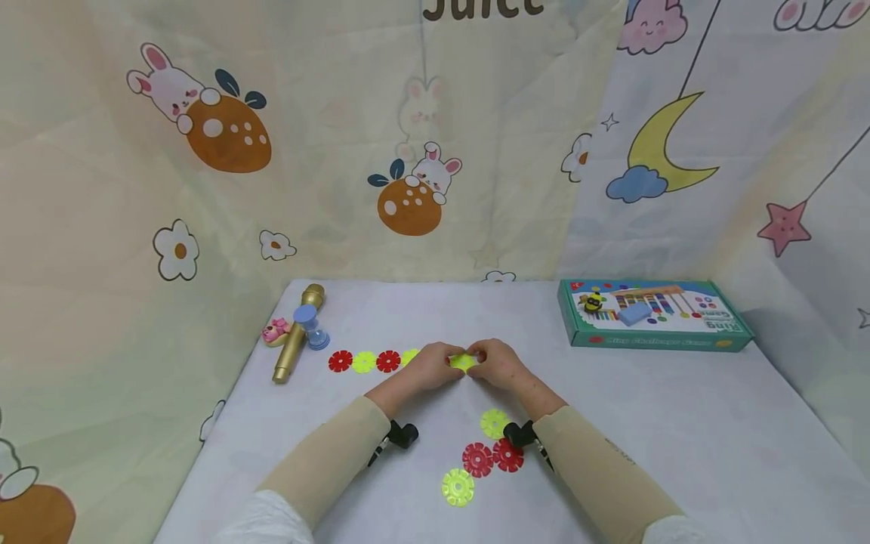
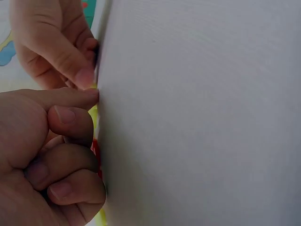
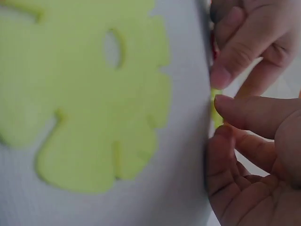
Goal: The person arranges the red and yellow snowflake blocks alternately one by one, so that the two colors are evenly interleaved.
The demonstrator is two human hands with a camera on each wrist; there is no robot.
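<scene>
A yellow notched plastic disc [image 1: 464, 363] lies low over the table between both hands. My left hand [image 1: 435, 366] pinches its left edge, the other fingers curled in the left wrist view. From the other side my right hand [image 1: 501, 366] holds the right edge with thumb and fingertip, close to the left fingertips. Leftward runs a straight row of alternating discs: a red disc [image 1: 340, 361], a yellow disc [image 1: 364, 362], another red disc [image 1: 388, 361] and a yellow one [image 1: 409, 356] partly covered by the left hand. A bit of red [image 2: 97, 153] shows behind the left fingers.
Nearer the body lie loose discs, yellow [image 1: 495, 424] and red [image 1: 478, 459], with a yellow one [image 1: 458, 487] in front. A gold microphone-like tube [image 1: 291, 351], blue hourglass-like piece [image 1: 312, 329] and pink figure [image 1: 275, 331] stand at left. A green game box [image 1: 655, 316] sits back right.
</scene>
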